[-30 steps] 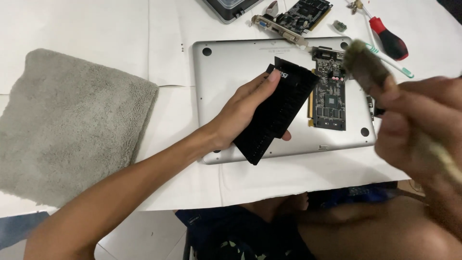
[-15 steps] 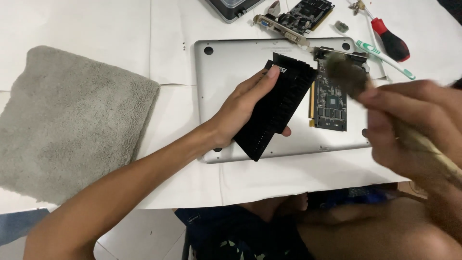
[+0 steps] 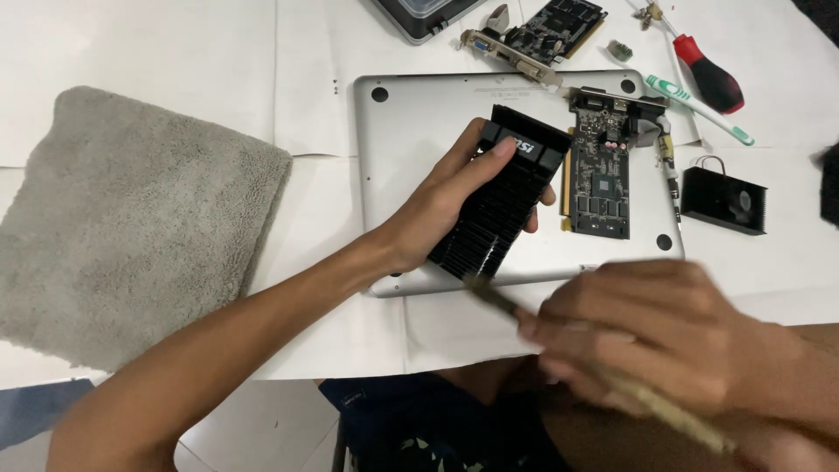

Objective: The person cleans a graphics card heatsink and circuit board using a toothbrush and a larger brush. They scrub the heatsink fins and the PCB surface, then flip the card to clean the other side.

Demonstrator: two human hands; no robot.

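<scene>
The left hand reaches in from the lower left, forearm extended, its grip closed around a black finned heatsink, thumb on top near the upper end. The heatsink is held tilted above the silver laptop base on the tabletop. The right hand, blurred, sits low at the right, its grip pinched on a thin brush whose tip lies at the heatsink's lower end. A bare circuit card lies just beside the heatsink; a grey towel lies well apart at left.
</scene>
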